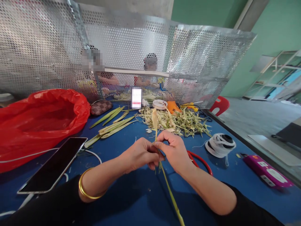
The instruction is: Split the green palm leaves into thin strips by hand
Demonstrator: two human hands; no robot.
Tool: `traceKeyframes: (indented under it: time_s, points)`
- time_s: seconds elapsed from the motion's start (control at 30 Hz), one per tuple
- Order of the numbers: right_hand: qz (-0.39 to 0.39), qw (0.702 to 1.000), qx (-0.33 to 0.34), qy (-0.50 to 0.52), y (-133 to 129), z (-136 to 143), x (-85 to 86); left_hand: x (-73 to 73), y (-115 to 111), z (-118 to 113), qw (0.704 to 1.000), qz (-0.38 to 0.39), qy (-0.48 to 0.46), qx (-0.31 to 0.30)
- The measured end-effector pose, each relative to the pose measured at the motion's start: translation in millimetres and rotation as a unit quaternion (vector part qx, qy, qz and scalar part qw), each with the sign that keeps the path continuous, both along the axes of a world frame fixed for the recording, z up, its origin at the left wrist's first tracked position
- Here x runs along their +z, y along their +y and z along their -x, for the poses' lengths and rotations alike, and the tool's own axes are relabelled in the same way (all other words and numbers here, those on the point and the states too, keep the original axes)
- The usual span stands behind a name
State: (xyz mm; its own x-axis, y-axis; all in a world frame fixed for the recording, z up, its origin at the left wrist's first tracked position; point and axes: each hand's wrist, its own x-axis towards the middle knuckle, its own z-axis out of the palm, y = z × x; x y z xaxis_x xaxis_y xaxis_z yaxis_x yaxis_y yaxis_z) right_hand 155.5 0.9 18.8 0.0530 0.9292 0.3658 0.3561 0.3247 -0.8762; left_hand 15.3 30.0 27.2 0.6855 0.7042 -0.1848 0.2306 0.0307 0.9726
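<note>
My left hand (141, 153) and my right hand (172, 150) meet above the middle of the blue table, both with closed fingers. Between them they pinch a thin plant stalk (172, 196). Its pale, dry-looking tip (155, 121) sticks up past my fingers, and the long yellow-green stem runs down toward me. Some short green strands hang just below the grip; my fingers hide the exact spot being held. A red loop handle (204, 161) lies beside my right forearm, partly covered by it.
Left are a red plastic bag (77, 110), a phone (55, 166) with a white cable and several long leaves (115, 127). Dried plant pieces (190, 122) pile up beyond my hands. Right are a white cord spool (218, 146) and a purple pack (266, 171). A perforated metal screen (199, 56) stands behind.
</note>
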Motion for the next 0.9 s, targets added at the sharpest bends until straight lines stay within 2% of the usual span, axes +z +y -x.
traceKeyframes:
  time_s: [0.13, 0.27, 0.33, 0.4, 0.5, 0.63, 0.77, 0.9]
  points:
    - [-0.096, 0.991, -0.004, -0.090, 5, -10, 6.9, -1.3, 1, -4, 0.994, 0.060, -0.029, 0.085]
    - [-0.116, 0.983, -0.063, -0.125, 4, -25, 20.9, 4.3, 6, -2, 0.977, 0.117, -0.092, 0.154]
    - [-0.096, 0.980, -0.065, -0.159, 2, -29, 25.9, 7.8, 9, 1, 0.972, 0.120, -0.116, 0.168]
    - [-0.060, 0.977, -0.037, -0.201, 0, -30, 27.0, 9.9, 10, 4, 0.968, 0.121, -0.128, 0.179]
    - [-0.009, 0.969, 0.010, -0.248, 2, -27, 21.9, 10.4, 11, 5, 0.964, 0.138, -0.134, 0.185]
    - [0.038, 0.966, 0.061, -0.249, 6, -24, 13.7, 10.3, 11, 4, 0.964, 0.153, -0.125, 0.179]
    - [-0.002, 0.965, 0.060, -0.256, 6, -25, 12.5, 9.9, 11, 4, 0.968, 0.143, -0.104, 0.177]
    - [-0.053, 0.956, 0.049, -0.284, 6, -27, 13.0, 5.2, 10, 1, 0.959, 0.141, -0.126, 0.213]
